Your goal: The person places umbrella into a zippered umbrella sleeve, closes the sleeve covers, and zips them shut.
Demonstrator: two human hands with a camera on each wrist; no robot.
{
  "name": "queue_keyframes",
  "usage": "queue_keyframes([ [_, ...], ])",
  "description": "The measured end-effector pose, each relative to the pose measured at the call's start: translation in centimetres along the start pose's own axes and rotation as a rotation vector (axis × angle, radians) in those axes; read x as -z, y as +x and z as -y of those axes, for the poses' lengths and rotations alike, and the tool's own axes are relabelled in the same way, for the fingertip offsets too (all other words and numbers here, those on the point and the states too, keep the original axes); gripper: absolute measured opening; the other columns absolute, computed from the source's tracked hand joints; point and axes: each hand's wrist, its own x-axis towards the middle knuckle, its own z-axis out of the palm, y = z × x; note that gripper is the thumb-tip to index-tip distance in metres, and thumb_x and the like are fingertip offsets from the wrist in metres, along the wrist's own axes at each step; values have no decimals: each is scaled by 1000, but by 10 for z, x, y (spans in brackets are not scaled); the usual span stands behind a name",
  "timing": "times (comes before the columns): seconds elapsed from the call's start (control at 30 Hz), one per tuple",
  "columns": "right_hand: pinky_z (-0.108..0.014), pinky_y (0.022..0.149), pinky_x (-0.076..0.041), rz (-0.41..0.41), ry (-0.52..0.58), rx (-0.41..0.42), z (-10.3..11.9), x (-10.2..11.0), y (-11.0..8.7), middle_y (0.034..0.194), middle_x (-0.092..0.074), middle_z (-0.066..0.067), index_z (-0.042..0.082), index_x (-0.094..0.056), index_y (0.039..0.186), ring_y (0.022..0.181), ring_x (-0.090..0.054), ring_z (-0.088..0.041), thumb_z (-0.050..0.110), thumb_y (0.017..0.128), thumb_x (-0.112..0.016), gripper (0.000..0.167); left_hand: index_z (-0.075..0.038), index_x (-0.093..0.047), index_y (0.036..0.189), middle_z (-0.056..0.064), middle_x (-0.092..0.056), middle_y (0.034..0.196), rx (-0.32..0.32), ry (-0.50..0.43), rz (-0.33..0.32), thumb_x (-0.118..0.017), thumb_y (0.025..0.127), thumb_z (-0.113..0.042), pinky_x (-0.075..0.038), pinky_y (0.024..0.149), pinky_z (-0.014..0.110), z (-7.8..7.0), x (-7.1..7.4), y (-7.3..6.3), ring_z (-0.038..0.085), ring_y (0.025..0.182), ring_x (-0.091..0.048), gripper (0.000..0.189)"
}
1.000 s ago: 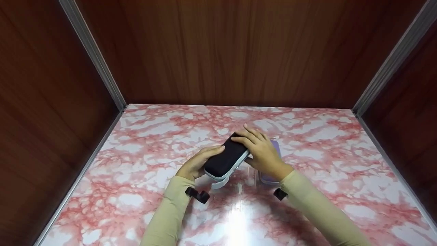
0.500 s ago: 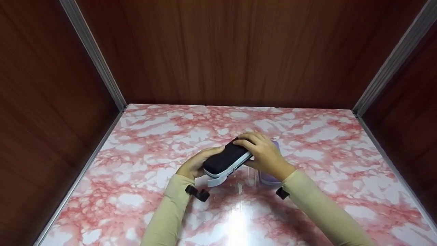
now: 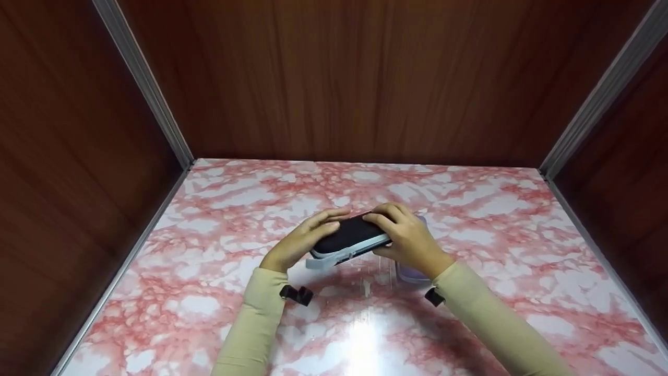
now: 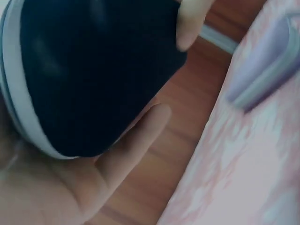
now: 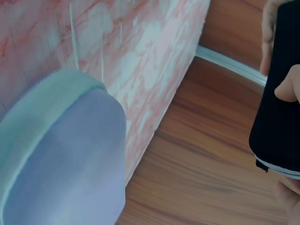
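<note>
A black zip case (image 3: pixel 349 233) with a pale zipper band is held above the table, tilted, its right end higher. My right hand (image 3: pixel 409 237) grips that end, thumb underneath or at the near side and fingers over the top. At the other end my left hand (image 3: pixel 300 240) touches the case with fairly straight fingers; in the left wrist view the case (image 4: pixel 93 70) lies against the palm. A pale strap (image 3: pixel 321 262) hangs from the case's left end. A purple case (image 5: pixel 79 154) with a pale band lies on the table, partly hidden behind my right hand.
The table (image 3: pixel 209 308) has a red and white marbled top with a bright glare in front. Brown wood-grain panels (image 3: pixel 334 78) stand behind and at both sides, joined by grey metal corner strips (image 3: pixel 146 83).
The black case has turned clockwise to lie more crosswise, its strap swinging left. My left fingers have come up from beneath it and straightened; my right fingers have drawn in round its end.
</note>
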Motion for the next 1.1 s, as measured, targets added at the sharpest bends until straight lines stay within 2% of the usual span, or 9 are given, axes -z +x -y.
queue_keyframes([
  [0.1,-48,91,-53,-13,11,-24,1,-1,0,126,-58,-7,16,-63,130,117,-54,-27,23,68,-93,70,-18,-52,147,7,-55,141,-53,172,-15,-57,102,-37,-49,96,37,-8,2,-5,26,119,-59,49],
  [0.23,-48,94,-50,-15,28,-58,1,3,1,126,-58,-9,15,-62,130,116,-54,-29,20,67,-92,70,-22,-58,141,2,-52,144,-159,329,-56,-59,102,-33,-46,99,37,-14,3,-9,20,123,-54,41],
  [0.4,-47,94,-49,-10,28,-92,1,7,1,121,-59,-8,16,-64,129,111,-55,-30,20,68,-91,67,-21,-63,135,-1,-56,141,-267,491,-138,-57,103,-25,-40,106,38,-25,-2,-14,14,130,-49,33],
  [0.53,-47,92,-50,-15,11,-100,2,8,2,120,-59,-8,17,-64,130,109,-54,-30,21,66,-93,70,-19,-65,133,-6,-61,134,-363,595,-172,-56,103,-24,-41,106,36,-31,-4,-17,11,126,-52,32],
  [0.6,-47,90,-51,-20,1,-101,2,9,2,119,-59,-8,17,-64,130,108,-55,-30,20,65,-94,71,-17,-65,133,-5,-61,133,-413,717,-179,-62,99,-26,-42,105,36,-35,-8,-18,12,125,-53,35],
  [0.7,-47,89,-51,-29,-21,-104,2,9,3,119,-59,-9,17,-64,129,108,-55,-30,19,65,-93,71,-19,-64,135,0,-60,136,-470,985,-195,-74,88,-35,-41,105,42,-39,-17,-18,17,126,-52,50],
  [0.8,-48,88,-52,-47,-35,-109,2,11,4,119,-60,-10,16,-64,129,107,-56,-32,17,65,-91,70,-20,-61,137,3,-56,140,-499,1243,-220,-80,78,-44,-38,107,47,-38,-23,-15,23,129,-49,67],
  [0.87,-49,87,-52,-56,-40,-114,2,12,5,119,-60,-10,16,-64,129,107,-56,-32,16,64,-90,70,-20,-59,139,4,-54,142,-509,1354,-239,-82,76,-45,-36,108,47,-35,-25,-12,25,130,-48,72],
  [1.1,-49,84,-53,-67,-52,-117,4,15,7,117,-61,-10,16,-66,128,106,-57,-33,15,64,-89,67,-21,-56,141,4,-62,129,-598,1494,-351,-90,73,-31,-39,106,40,-17,-23,1,25,119,-56,77],
])
